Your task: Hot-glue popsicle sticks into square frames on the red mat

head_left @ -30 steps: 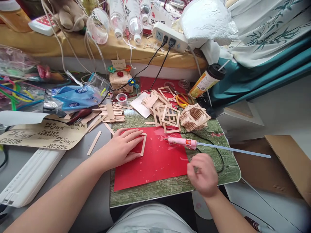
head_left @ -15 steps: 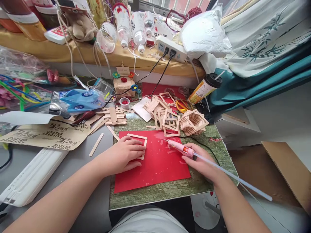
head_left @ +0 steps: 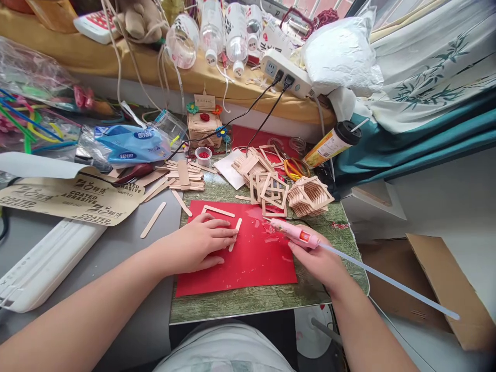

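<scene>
My left hand [head_left: 205,238] lies stretched over the red sheet [head_left: 256,263], fingers apart, with fingertips resting on a craft stick [head_left: 237,227] that slants apart from the others. Above the fingers, another craft stick [head_left: 219,211] lies across the sheet and meets a further stick at its left end; the palm hides the rest. In my right hand [head_left: 315,253] is a pink hot glue gun [head_left: 292,230], its nozzle pointing left above the sheet. A long translucent glue stick [head_left: 387,279] projects from its rear.
Stick squares [head_left: 271,188] and a stacked stick frame [head_left: 310,196] stand behind the sheet. Loose craft sticks [head_left: 184,175] lie at back left, near sandpaper [head_left: 70,199]. A drink cup [head_left: 333,144] stands at back right. Black cords hang from a power strip [head_left: 287,73].
The right-hand stick of the square has come away from the top stick and tilted under my left fingertips. The glue gun has shifted slightly right in the view, which itself has moved.
</scene>
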A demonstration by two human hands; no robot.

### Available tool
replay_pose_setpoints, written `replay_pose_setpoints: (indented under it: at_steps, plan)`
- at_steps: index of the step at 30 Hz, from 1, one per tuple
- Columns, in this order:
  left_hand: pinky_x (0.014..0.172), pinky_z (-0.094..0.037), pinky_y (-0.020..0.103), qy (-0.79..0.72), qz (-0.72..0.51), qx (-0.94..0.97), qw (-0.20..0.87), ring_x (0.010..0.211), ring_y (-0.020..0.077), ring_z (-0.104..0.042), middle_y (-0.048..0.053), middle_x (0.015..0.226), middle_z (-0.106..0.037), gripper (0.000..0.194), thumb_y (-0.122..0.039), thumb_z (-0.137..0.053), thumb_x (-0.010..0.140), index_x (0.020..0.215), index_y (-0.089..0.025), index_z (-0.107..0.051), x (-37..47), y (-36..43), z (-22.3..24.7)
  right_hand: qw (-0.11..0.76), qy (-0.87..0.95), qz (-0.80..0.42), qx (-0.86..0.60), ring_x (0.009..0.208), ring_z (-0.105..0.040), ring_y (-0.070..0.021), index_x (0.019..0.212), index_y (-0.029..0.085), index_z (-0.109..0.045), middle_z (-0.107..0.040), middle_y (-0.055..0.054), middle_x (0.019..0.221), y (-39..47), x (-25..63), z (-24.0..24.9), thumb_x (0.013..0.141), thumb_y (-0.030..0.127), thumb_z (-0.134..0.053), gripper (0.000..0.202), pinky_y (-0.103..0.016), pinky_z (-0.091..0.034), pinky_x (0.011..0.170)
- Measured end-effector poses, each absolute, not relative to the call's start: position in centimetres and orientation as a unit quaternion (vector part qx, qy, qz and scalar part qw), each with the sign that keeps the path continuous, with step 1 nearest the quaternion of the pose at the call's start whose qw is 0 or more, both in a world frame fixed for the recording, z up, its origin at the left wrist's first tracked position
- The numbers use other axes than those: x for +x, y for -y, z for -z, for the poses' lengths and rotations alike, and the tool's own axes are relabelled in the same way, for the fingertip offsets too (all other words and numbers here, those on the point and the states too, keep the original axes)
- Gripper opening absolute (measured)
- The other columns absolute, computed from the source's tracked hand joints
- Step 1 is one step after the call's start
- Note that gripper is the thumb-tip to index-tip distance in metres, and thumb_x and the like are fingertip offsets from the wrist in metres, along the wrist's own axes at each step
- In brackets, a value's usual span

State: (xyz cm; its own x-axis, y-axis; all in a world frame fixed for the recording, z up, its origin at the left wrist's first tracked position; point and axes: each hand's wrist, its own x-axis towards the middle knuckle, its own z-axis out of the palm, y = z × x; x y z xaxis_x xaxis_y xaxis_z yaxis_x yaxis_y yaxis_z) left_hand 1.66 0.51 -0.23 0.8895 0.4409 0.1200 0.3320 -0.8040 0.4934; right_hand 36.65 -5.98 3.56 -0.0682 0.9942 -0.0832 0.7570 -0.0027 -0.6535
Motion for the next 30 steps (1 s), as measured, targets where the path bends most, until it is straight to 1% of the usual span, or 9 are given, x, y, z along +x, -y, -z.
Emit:
replay_pose_setpoints:
  at_steps: [3, 7, 11, 14, 16, 18, 23, 28, 30]
  plan:
    - [0.121, -0.038, 0.052, -0.197, -0.110, 0.945, 0.237, 0.147, 0.0308, -0.056, 0.007, 0.152, -0.067, 0.049, -0.039, -0.068, 0.100, 0.148, -0.031, -0.064, 1.7, -0.4, 0.2, 0.198, 0.660, -0.355, -0.632, 0.108, -0.074, -0.0281, 0.124, 0.028, -0.075, -0.079, -0.007, 0.119, 5.7, 35.0, -3.1, 0.101, 0.038, -0.063, 0.028, -0.043, -0.060, 0.096]
    - [0.120, -0.039, 0.051, -0.194, -0.107, 0.946, 0.237, 0.146, 0.0307, -0.057, 0.006, 0.150, -0.069, 0.042, -0.040, -0.067, 0.100, 0.142, -0.032, -0.068, 1.6, -0.5, -0.1, 0.200, 0.660, -0.372, -0.621, 0.120, -0.071, -0.0292, 0.129, 0.028, -0.074, -0.077, -0.006, 0.129, 5.2, 32.7, -1.9, 0.101, 0.040, -0.064, 0.031, -0.045, -0.056, 0.106]
    - [0.120, -0.040, 0.051, -0.194, -0.108, 0.945, 0.241, 0.142, 0.0308, -0.059, 0.006, 0.147, -0.071, 0.040, -0.040, -0.068, 0.099, 0.139, -0.032, -0.071, 1.5, -0.4, -0.1, 0.176, 0.668, -0.373, -0.619, 0.113, -0.072, -0.0282, 0.122, 0.027, -0.075, -0.077, -0.007, 0.122, 4.9, 32.0, -1.6, 0.102, 0.040, -0.063, 0.027, -0.042, -0.056, 0.099]
    - [0.120, -0.040, 0.050, -0.203, -0.106, 0.942, 0.245, 0.143, 0.0304, -0.058, 0.006, 0.147, -0.070, 0.040, -0.040, -0.067, 0.100, 0.139, -0.032, -0.071, 1.4, -0.3, 0.1, 0.150, 0.670, -0.368, -0.626, 0.102, -0.071, -0.0259, 0.108, 0.025, -0.073, -0.076, -0.005, 0.108, 4.7, 32.0, -1.9, 0.103, 0.043, -0.061, 0.022, -0.038, -0.055, 0.090]
    - [0.120, -0.040, 0.050, -0.205, -0.107, 0.941, 0.247, 0.143, 0.0303, -0.058, 0.006, 0.147, -0.070, 0.041, -0.040, -0.068, 0.099, 0.140, -0.032, -0.070, 1.3, -0.3, 0.2, 0.133, 0.670, -0.365, -0.632, 0.091, -0.069, -0.0241, 0.097, 0.025, -0.069, -0.074, -0.003, 0.097, 4.6, 32.0, -2.0, 0.103, 0.046, -0.061, 0.023, -0.037, -0.053, 0.084]
    - [0.120, -0.041, 0.051, -0.206, -0.115, 0.939, 0.249, 0.142, 0.0305, -0.059, 0.006, 0.147, -0.071, 0.043, -0.039, -0.069, 0.098, 0.140, -0.032, -0.070, 1.3, -0.2, 0.3, 0.121, 0.669, -0.365, -0.637, 0.085, -0.066, -0.0228, 0.091, 0.025, -0.065, -0.072, -0.001, 0.091, 4.5, 31.8, -2.2, 0.103, 0.048, -0.061, 0.026, -0.036, -0.051, 0.080]
    - [0.119, -0.041, 0.051, -0.211, -0.112, 0.938, 0.251, 0.143, 0.0303, -0.059, 0.005, 0.147, -0.070, 0.039, -0.039, -0.068, 0.099, 0.138, -0.032, -0.072, 1.2, -0.1, 0.3, 0.106, 0.668, -0.358, -0.643, 0.082, -0.065, -0.0219, 0.090, 0.025, -0.063, -0.069, 0.000, 0.087, 4.4, 31.5, -2.1, 0.103, 0.048, -0.060, 0.027, -0.036, -0.050, 0.079]
    - [0.119, -0.042, 0.048, -0.212, -0.122, 0.936, 0.253, 0.142, 0.0296, -0.060, 0.005, 0.146, -0.072, 0.039, -0.037, -0.069, 0.098, 0.137, -0.033, -0.072, 1.3, 0.0, 0.2, 0.125, 0.670, -0.360, -0.637, 0.086, -0.068, -0.0233, 0.100, 0.025, -0.069, -0.073, -0.003, 0.092, 4.4, 31.7, -1.7, 0.102, 0.047, -0.061, 0.023, -0.038, -0.054, 0.084]
    - [0.119, -0.042, 0.048, -0.215, -0.123, 0.935, 0.253, 0.142, 0.0294, -0.060, 0.005, 0.145, -0.072, 0.040, -0.037, -0.069, 0.098, 0.138, -0.033, -0.072, 1.3, 0.0, 0.2, 0.125, 0.673, -0.355, -0.637, 0.084, -0.069, -0.0231, 0.098, 0.025, -0.069, -0.074, -0.003, 0.091, 4.3, 31.8, -1.6, 0.101, 0.046, -0.061, 0.023, -0.036, -0.054, 0.081]
